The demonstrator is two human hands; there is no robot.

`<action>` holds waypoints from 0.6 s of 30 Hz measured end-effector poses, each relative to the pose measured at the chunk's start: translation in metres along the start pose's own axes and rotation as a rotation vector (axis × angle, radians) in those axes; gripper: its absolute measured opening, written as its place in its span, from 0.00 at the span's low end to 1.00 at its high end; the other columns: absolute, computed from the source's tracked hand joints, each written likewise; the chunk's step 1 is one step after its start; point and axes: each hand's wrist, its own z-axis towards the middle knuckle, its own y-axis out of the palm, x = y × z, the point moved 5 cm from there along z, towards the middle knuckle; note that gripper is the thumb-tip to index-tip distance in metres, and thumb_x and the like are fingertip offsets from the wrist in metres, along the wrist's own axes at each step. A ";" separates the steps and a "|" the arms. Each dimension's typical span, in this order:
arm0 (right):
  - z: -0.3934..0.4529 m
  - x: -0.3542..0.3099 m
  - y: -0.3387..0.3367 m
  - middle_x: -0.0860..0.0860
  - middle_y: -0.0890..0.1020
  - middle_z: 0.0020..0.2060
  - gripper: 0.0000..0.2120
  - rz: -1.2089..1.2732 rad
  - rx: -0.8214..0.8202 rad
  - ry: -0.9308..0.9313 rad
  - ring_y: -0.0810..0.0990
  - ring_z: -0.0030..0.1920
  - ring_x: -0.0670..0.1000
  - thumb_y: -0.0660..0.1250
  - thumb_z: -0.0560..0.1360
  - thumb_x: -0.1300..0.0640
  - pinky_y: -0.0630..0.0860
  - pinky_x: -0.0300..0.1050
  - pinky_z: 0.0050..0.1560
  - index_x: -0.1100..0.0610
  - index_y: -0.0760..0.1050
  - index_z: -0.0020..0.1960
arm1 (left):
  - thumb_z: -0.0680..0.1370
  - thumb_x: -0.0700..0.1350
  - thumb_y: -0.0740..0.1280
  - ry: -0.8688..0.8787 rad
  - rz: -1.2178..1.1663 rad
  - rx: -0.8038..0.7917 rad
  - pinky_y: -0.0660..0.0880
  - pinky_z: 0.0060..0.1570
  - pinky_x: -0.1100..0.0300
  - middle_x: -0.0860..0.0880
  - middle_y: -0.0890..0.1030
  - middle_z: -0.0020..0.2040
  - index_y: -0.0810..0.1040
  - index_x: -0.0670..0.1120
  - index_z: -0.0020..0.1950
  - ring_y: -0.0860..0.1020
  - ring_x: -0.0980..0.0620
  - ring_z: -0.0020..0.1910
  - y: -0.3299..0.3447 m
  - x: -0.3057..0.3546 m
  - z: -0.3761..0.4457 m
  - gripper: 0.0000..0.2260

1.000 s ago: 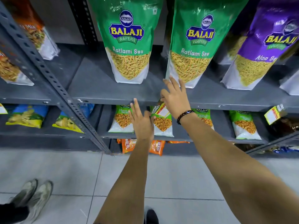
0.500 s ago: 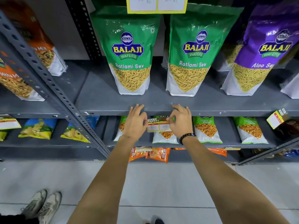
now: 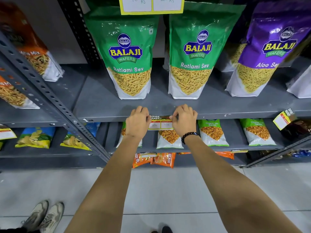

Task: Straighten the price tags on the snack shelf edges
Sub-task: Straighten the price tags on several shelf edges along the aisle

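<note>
A yellow and red price tag [image 3: 160, 123] hangs level on the front edge of the grey middle shelf [image 3: 235, 113]. My left hand [image 3: 138, 122] pinches its left end and my right hand [image 3: 184, 121], with a black bead bracelet at the wrist, pinches its right end. Another price tag [image 3: 283, 119] at the far right of the same edge sits crooked, tilted upward. A large yellow-framed price tag [image 3: 151, 5] hangs from the shelf above. A small tag [image 3: 5, 133] shows at the left edge.
Two green Ratlami Sev bags [image 3: 129, 54] and a purple Aloo Sev bag [image 3: 267, 49] stand on the middle shelf. A slotted grey upright [image 3: 50, 100] runs diagonally at left. Smaller snack packs fill lower shelves. Another person's shoes [image 3: 43, 216] stand on the tiled floor.
Both hands came down from the shelf top to the tag's two ends and closed on it. The tag, tilted a second ago, now hangs level.
</note>
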 end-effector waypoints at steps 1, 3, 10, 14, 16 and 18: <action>0.000 0.000 -0.001 0.58 0.78 0.46 0.07 -0.004 0.001 0.003 0.73 0.50 0.61 0.70 0.70 0.59 0.63 0.55 0.56 0.60 0.74 0.45 | 0.77 0.44 0.65 -0.015 -0.013 0.000 0.75 0.37 0.51 0.43 0.78 0.50 0.74 0.41 0.49 0.75 0.43 0.49 -0.001 0.001 0.000 0.06; 0.000 -0.002 -0.001 0.56 0.78 0.48 0.15 -0.014 -0.008 0.013 0.73 0.53 0.59 0.71 0.69 0.54 0.63 0.55 0.58 0.59 0.72 0.51 | 0.75 0.49 0.68 -0.044 -0.038 -0.007 0.74 0.38 0.50 0.43 0.77 0.50 0.72 0.42 0.51 0.75 0.43 0.50 0.000 0.003 -0.001 0.13; 0.003 -0.007 0.003 0.56 0.78 0.49 0.22 -0.096 0.007 0.037 0.73 0.53 0.59 0.72 0.68 0.47 0.64 0.56 0.56 0.59 0.71 0.55 | 0.72 0.56 0.70 -0.108 0.057 -0.005 0.76 0.37 0.51 0.43 0.77 0.51 0.71 0.42 0.54 0.75 0.43 0.49 0.007 0.014 0.006 0.21; 0.002 -0.008 0.002 0.57 0.77 0.51 0.22 -0.096 -0.035 0.042 0.72 0.54 0.59 0.71 0.69 0.48 0.65 0.56 0.57 0.59 0.70 0.56 | 0.72 0.56 0.70 -0.120 0.084 -0.035 0.77 0.43 0.48 0.43 0.77 0.53 0.70 0.42 0.56 0.76 0.41 0.51 0.006 0.018 0.007 0.23; -0.001 -0.008 -0.004 0.57 0.77 0.54 0.23 -0.092 -0.062 0.002 0.72 0.57 0.60 0.70 0.71 0.50 0.64 0.57 0.60 0.60 0.69 0.60 | 0.72 0.55 0.71 -0.114 0.091 -0.031 0.76 0.54 0.45 0.40 0.77 0.55 0.68 0.40 0.59 0.76 0.39 0.55 0.007 0.022 0.005 0.25; -0.006 -0.002 -0.017 0.60 0.77 0.58 0.24 -0.117 -0.043 -0.079 0.72 0.61 0.61 0.70 0.71 0.53 0.65 0.60 0.63 0.62 0.68 0.62 | 0.73 0.54 0.71 -0.057 0.105 0.010 0.68 0.65 0.42 0.38 0.74 0.64 0.66 0.38 0.66 0.71 0.38 0.65 0.009 0.032 0.000 0.30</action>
